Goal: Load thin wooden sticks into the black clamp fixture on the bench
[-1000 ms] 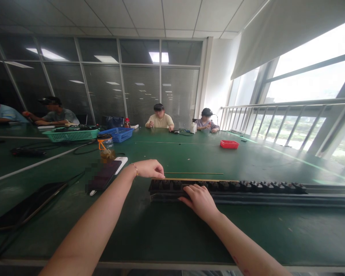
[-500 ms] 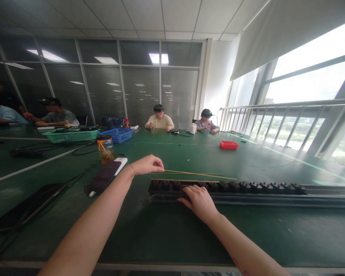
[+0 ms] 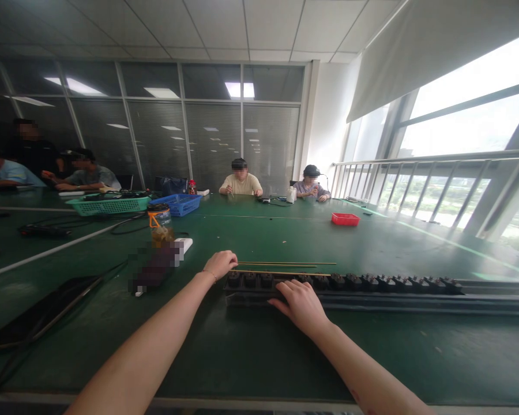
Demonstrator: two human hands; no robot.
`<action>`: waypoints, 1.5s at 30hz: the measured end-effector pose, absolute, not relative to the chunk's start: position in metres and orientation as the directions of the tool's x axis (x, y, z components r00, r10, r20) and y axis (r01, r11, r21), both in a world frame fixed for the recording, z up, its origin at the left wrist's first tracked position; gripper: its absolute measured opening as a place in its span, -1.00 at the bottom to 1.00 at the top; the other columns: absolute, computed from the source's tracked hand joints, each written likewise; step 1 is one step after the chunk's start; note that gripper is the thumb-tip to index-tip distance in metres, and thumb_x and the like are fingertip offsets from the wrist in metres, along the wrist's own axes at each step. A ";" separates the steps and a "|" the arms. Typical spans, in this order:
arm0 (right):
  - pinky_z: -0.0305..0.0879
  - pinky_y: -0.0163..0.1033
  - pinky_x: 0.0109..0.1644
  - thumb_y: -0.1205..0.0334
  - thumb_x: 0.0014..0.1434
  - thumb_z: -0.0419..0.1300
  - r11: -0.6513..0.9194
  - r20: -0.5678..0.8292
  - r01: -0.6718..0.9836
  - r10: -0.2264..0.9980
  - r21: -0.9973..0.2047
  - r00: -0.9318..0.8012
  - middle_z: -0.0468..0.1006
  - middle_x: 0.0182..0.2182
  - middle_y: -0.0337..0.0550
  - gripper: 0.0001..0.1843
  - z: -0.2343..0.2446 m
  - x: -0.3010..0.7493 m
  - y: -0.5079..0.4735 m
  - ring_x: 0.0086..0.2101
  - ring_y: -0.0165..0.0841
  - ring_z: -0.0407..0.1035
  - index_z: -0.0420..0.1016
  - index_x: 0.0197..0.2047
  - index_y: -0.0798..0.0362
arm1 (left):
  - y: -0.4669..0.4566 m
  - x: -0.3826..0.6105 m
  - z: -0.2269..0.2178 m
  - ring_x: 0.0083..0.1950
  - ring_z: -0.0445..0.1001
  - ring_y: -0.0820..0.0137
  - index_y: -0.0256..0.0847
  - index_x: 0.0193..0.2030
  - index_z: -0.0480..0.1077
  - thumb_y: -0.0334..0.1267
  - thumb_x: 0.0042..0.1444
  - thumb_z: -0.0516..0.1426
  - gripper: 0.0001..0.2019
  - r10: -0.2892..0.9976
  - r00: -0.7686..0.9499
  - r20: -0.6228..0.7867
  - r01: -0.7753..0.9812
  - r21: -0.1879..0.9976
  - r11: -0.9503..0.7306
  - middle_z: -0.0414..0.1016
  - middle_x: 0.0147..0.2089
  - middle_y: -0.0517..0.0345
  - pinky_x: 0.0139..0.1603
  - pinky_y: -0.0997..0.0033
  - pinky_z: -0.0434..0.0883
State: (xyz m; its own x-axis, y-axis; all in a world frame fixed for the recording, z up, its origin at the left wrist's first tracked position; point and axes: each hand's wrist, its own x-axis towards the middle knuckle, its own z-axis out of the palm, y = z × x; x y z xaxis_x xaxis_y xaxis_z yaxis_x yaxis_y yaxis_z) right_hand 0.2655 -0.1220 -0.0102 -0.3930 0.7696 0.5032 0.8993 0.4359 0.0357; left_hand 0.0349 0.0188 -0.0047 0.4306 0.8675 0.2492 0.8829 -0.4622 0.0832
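Note:
A long black rail [image 3: 372, 285] set with a row of small dark parts lies across the green table [image 3: 259, 351]. My right hand [image 3: 300, 302] rests on its left portion, fingers spread flat over the parts. My left hand [image 3: 220, 264] is closed at the rail's left end, pinching the end of a thin brass rod [image 3: 281, 272] that lies along the rail's far edge. Two more thin rods [image 3: 285, 264] lie on the table just behind it.
A dark phone [image 3: 155, 268] and a tablet [image 3: 38, 314] lie to the left, with a jar [image 3: 159, 223] behind. Green [image 3: 108, 204] and blue [image 3: 179, 203] baskets and a red tray [image 3: 345, 218] stand further back. Several people sit at the far and left edges.
My left hand lifted a rod off the rail's far edge, laid it on the table behind, then came down on another rod at the rail. My right hand stayed put.

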 end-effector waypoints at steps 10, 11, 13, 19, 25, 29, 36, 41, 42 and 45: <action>-0.02 -0.30 -0.37 0.00 0.11 0.02 0.436 0.498 0.900 0.775 0.026 -0.389 0.44 -0.43 -0.23 -0.73 -0.013 0.267 -0.120 -0.35 -0.39 0.29 0.32 -0.32 0.02 | 0.020 0.037 -0.007 -0.26 0.39 0.40 -0.19 -0.34 0.41 -0.28 0.06 -0.02 -0.81 0.861 0.371 0.349 0.870 0.193 -0.454 0.41 -0.24 0.11 -0.24 0.44 0.30; -0.02 -0.30 -0.37 -0.01 0.11 0.02 0.436 0.496 0.900 0.776 0.025 -0.390 0.44 -0.42 -0.23 -0.73 -0.013 0.267 -0.120 -0.34 -0.39 0.29 0.32 -0.32 0.02 | 0.019 0.037 0.000 -0.25 0.39 0.40 -0.19 -0.33 0.42 -0.27 0.06 -0.02 -0.80 0.855 0.353 0.381 0.865 0.215 -0.453 0.41 -0.23 0.11 -0.23 0.44 0.29; -0.01 -0.30 -0.37 0.00 0.11 0.02 0.435 0.492 0.900 0.779 0.024 -0.389 0.44 -0.42 -0.23 -0.74 -0.013 0.267 -0.120 -0.34 -0.40 0.29 0.32 -0.32 0.02 | 0.013 0.038 0.020 -0.25 0.39 0.39 -0.19 -0.31 0.42 -0.22 0.06 -0.02 -0.78 0.850 0.340 0.402 0.841 0.275 -0.467 0.44 -0.26 0.12 -0.23 0.45 0.29; 0.00 -0.30 -0.36 -0.02 0.12 0.00 0.436 0.495 0.899 0.775 0.035 -0.394 0.44 -0.42 -0.22 -0.72 -0.013 0.267 -0.120 -0.34 -0.41 0.29 0.32 -0.31 0.03 | -0.025 0.045 0.087 -0.34 0.42 0.46 -0.16 -0.33 0.45 -0.07 -0.09 0.11 -0.75 0.748 0.664 0.017 0.685 0.388 -0.616 0.50 -0.37 0.23 -0.35 0.57 0.28; 0.00 -0.29 -0.37 0.00 0.12 0.01 0.437 0.499 0.898 0.770 0.040 -0.397 0.44 -0.42 -0.23 -0.74 -0.011 0.266 -0.122 -0.34 -0.39 0.29 0.32 -0.32 0.02 | -0.042 0.055 0.087 -0.41 0.43 0.48 -0.17 -0.43 0.46 -0.23 -0.13 0.14 -0.88 0.717 0.695 -0.061 0.703 0.267 -0.659 0.50 -0.46 0.24 -0.44 0.60 0.25; 0.00 -0.29 -0.38 0.00 0.11 0.01 0.444 0.497 0.895 0.768 0.042 -0.404 0.44 -0.42 -0.22 -0.73 -0.010 0.265 -0.122 -0.35 -0.39 0.29 0.32 -0.32 0.03 | -0.042 0.058 0.087 -0.41 0.42 0.49 -0.17 -0.44 0.45 -0.26 -0.10 0.11 -0.90 0.703 0.710 -0.020 0.688 0.228 -0.689 0.49 -0.46 0.24 -0.42 0.60 0.25; 0.01 -0.30 -0.37 0.01 0.11 0.02 0.445 0.493 0.895 0.772 0.029 -0.400 0.45 -0.41 -0.24 -0.75 -0.009 0.266 -0.123 -0.34 -0.39 0.30 0.32 -0.33 0.02 | -0.020 0.044 0.085 -0.32 0.41 0.45 -0.18 -0.36 0.44 -0.21 -0.01 0.03 -0.81 0.786 0.541 0.300 0.770 0.199 -0.606 0.49 -0.35 0.20 -0.33 0.54 0.27; 0.02 -0.30 -0.37 0.01 0.11 0.03 0.439 0.499 0.897 0.769 0.040 -0.399 0.45 -0.41 -0.25 -0.75 -0.010 0.266 -0.122 -0.34 -0.40 0.30 0.32 -0.32 0.02 | 0.009 0.029 0.043 -0.33 0.42 0.42 -0.16 -0.41 0.45 -0.27 -0.04 0.06 -0.85 0.850 0.479 0.217 0.844 0.152 -0.514 0.50 -0.36 0.19 -0.33 0.52 0.27; 0.02 -0.30 -0.37 0.01 0.11 0.03 0.440 0.498 0.897 0.768 0.043 -0.401 0.45 -0.41 -0.25 -0.75 -0.010 0.266 -0.122 -0.34 -0.40 0.30 0.33 -0.32 0.02 | 0.012 0.028 0.033 -0.32 0.42 0.42 -0.15 -0.41 0.46 -0.28 -0.04 0.06 -0.86 0.863 0.467 0.194 0.856 0.148 -0.496 0.50 -0.36 0.19 -0.33 0.51 0.28; 0.03 -0.30 -0.37 0.00 0.11 0.03 0.439 0.498 0.897 0.768 0.049 -0.403 0.45 -0.41 -0.24 -0.74 -0.010 0.266 -0.122 -0.34 -0.41 0.30 0.33 -0.32 0.02 | 0.017 0.028 0.009 -0.30 0.42 0.41 -0.15 -0.41 0.45 -0.30 -0.02 0.06 -0.86 0.880 0.446 0.164 0.873 0.136 -0.468 0.49 -0.33 0.17 -0.30 0.50 0.28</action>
State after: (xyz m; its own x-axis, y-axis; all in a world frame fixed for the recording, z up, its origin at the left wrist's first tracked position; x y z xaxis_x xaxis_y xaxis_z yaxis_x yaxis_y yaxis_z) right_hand 0.2658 -0.1220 -0.0102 -0.4031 0.7679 0.4978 0.8971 0.4390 0.0493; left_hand 0.0275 0.0174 0.0094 0.4455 0.8801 0.1643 0.8735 -0.4675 0.1358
